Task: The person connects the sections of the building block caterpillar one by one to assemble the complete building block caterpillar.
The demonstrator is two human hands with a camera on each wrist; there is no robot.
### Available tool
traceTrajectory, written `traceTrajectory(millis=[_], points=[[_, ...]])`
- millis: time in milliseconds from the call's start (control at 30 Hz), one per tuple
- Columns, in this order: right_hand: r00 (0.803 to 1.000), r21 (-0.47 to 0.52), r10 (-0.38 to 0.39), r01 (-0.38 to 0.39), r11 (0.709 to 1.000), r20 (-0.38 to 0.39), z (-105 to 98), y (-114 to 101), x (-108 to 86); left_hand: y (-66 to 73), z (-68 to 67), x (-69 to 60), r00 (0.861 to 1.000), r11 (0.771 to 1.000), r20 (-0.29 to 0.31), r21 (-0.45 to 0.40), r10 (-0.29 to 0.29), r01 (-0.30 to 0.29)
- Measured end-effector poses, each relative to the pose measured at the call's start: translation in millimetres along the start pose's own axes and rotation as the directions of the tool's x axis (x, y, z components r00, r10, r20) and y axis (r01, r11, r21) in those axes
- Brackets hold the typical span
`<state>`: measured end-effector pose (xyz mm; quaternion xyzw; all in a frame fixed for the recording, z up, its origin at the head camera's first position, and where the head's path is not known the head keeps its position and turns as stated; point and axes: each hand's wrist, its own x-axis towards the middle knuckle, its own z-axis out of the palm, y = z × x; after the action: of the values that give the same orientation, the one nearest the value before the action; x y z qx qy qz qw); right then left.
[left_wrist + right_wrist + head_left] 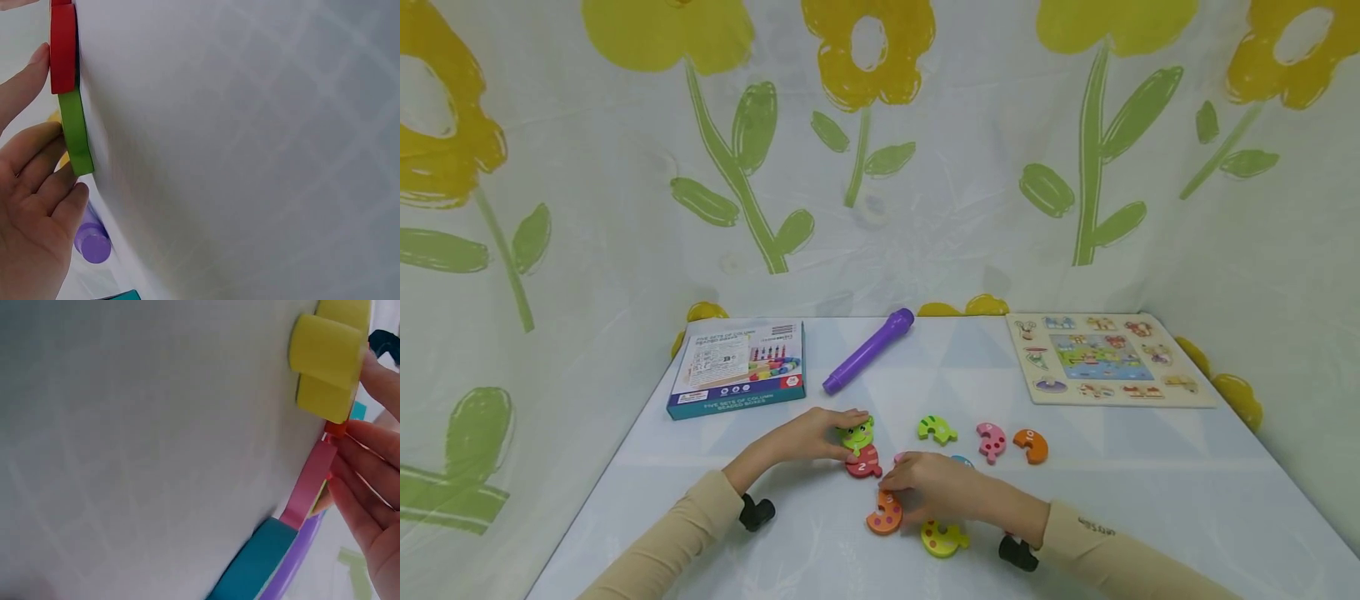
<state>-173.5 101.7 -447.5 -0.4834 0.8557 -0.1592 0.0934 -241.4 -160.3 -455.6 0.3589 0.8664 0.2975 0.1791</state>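
My left hand [811,437] holds a green puzzle piece with a smiling animal face [857,435], joined to a red piece numbered 2 [862,462]. In the left wrist view the thumb touches the red piece [63,50], while fingertips lie against the green piece [76,134]. Nearer the front, my right hand [951,487] grips an orange spotted curved piece [883,514] between thumb and fingers. A yellow piece [943,540] lies just below that hand. Pink [309,481] and teal [255,562] pieces show beside its fingers in the right wrist view; the hand partly hides them in the head view.
Green striped [936,429], pink [992,442] and orange [1032,446] curved pieces lie right of centre. Farther back are a boxed bead set [737,367], a purple stick [868,352] and a wooden picture board [1112,358]. Flowered cloth [955,208] surrounds the table.
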Motion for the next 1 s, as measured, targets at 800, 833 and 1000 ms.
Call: traceTrajectory(millis=[800,833,1000], points=[[0.999,-0.007,-0.029,0.029,1.000,0.013,-2,-9,4.0,-0.6,-4.4,3.7,0.999,1.000,0.043,-0.004,-0.014,0.014],[0.999,-0.009,-0.030,0.030,1.000,0.012,-2,-10,4.4,-0.3,-4.5,3.5,0.999,1.000,0.041,-0.003,-0.008,0.008],[1.000,-0.017,-0.001,0.001,1.000,0.010,-3,-12,3.8,0.5,-4.9,2.6,0.999,1.000,0.036,0.000,0.007,-0.007]])
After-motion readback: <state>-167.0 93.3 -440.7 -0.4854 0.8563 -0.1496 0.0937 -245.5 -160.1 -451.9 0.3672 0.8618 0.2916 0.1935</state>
